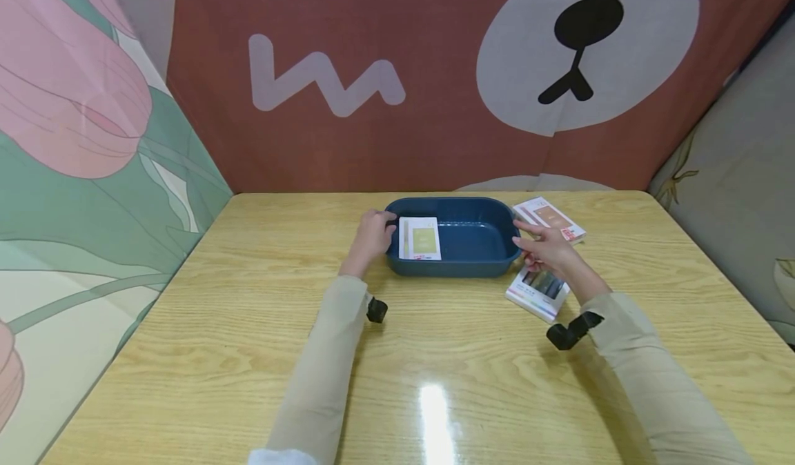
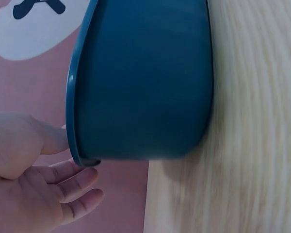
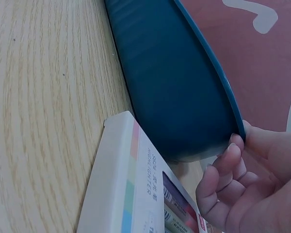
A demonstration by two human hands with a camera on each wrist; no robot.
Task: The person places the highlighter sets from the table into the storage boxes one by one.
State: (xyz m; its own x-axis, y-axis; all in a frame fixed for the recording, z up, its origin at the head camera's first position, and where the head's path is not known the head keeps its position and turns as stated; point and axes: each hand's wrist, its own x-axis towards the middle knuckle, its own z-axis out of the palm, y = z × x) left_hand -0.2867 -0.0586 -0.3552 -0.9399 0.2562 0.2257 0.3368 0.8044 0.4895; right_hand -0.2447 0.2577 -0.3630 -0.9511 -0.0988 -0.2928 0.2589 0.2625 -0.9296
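A dark blue plastic bin (image 1: 453, 268) with rounded corners stands near the table's back edge. My left hand (image 1: 373, 234) is at the bin's left end; in the left wrist view its thumb and fingers (image 2: 77, 187) pinch the rim. At the opposite end, my right hand (image 1: 549, 248) pinches the rim between thumb and fingers, with the other fingers curled below. Inside the bin, at its left, lies a white box (image 1: 419, 239) with a yellow-green panel. A white highlighter box (image 3: 136, 184) with a window lies under my right hand, partly hidden by it in the head view.
Another white box (image 1: 549, 218) with an orange panel lies right of the bin, beyond my right hand. The wooden table (image 1: 459, 354) extends toward me. A brown printed backdrop (image 1: 435, 141) stands directly behind the table, with patterned side panels to the left and right.
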